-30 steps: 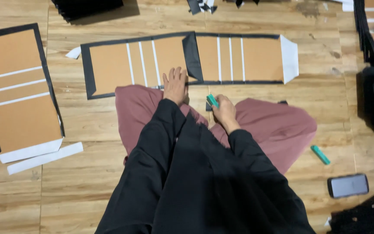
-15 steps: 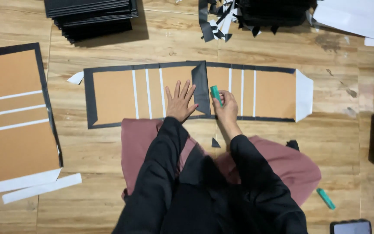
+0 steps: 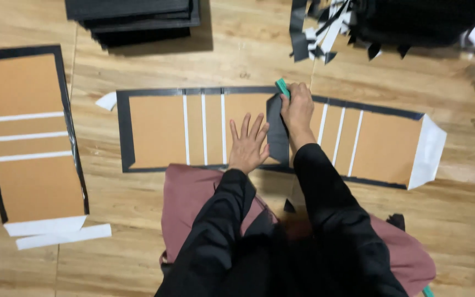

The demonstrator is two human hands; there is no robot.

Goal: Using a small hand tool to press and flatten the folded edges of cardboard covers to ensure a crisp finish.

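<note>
**Hands on a long board panel on a wooden floor**

Cardboard fills the middle of the view: a long brown board panel [image 3: 158, 132] with a black border and thin white stripes lies flat on the wooden floor [image 3: 193, 66], and a second, like panel [image 3: 383, 146] joins it on the right, ending in a white flap [image 3: 429, 151]. The left hand [image 3: 248, 146] lies flat on the first panel, palm down, fingers spread wide. Just beside it, the right hand [image 3: 298, 110] is closed around a green tool [image 3: 282, 87], whose tip shows above the knuckles at the panel's upper black edge. Between the two hands a black folded strip [image 3: 276, 132] stands where the panels meet.

Well apart on the left lies a third brown panel [image 3: 31, 132], set lengthwise, with the same black border and white stripes; a loose white strip [image 3: 64, 236] rests just below it. At the top left sits a stack of black sheets [image 3: 133, 16], and at the top right a heap of black and white offcuts [image 3: 325, 27]. The person's black sleeves reach over a dusty pink cloth [image 3: 188, 203] on their lap.
</note>
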